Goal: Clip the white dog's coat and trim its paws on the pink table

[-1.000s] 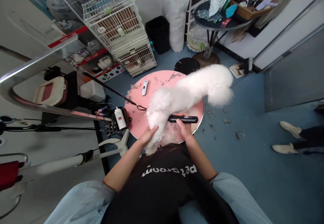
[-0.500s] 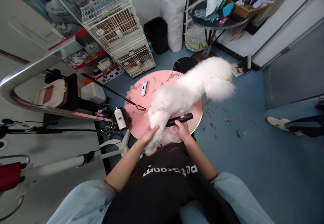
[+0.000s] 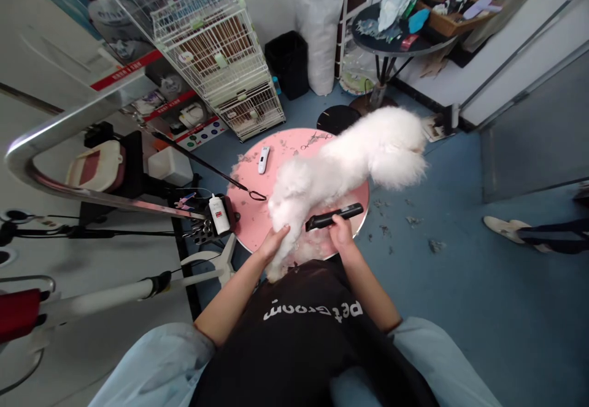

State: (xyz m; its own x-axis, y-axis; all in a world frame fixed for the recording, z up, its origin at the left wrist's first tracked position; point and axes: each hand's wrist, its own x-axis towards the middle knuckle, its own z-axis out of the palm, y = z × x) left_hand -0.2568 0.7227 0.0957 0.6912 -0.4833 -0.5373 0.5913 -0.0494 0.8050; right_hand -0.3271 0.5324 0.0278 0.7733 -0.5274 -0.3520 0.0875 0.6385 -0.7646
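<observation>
A fluffy white dog (image 3: 322, 177) stands on a round pink grooming table (image 3: 248, 223), its body stretching toward the upper right. My left hand (image 3: 275, 242) is closed around one of the dog's legs at the near side of the table. Black hair clippers (image 3: 334, 217) are gripped in my right hand (image 3: 341, 232), their blade end pointing left at the dog, just apart from its coat. White clippers (image 3: 264, 159) and scissors (image 3: 316, 140) lie on the table among scattered tufts of hair. A black leash loop (image 3: 256, 195) rests near the dog.
A metal grooming arm (image 3: 27, 167) curves in from the left. Beside the table, a tool holder carries a white bottle (image 3: 219, 213). Wire cages (image 3: 216, 57) and a black bin (image 3: 288, 63) stand behind. At right shows another person's leg (image 3: 552, 233); hair tufts litter the floor.
My right hand has drawn the black clippers rightward, off the dog's leg. The left hand keeps its hold, and the dog stays in nearly the same pose.
</observation>
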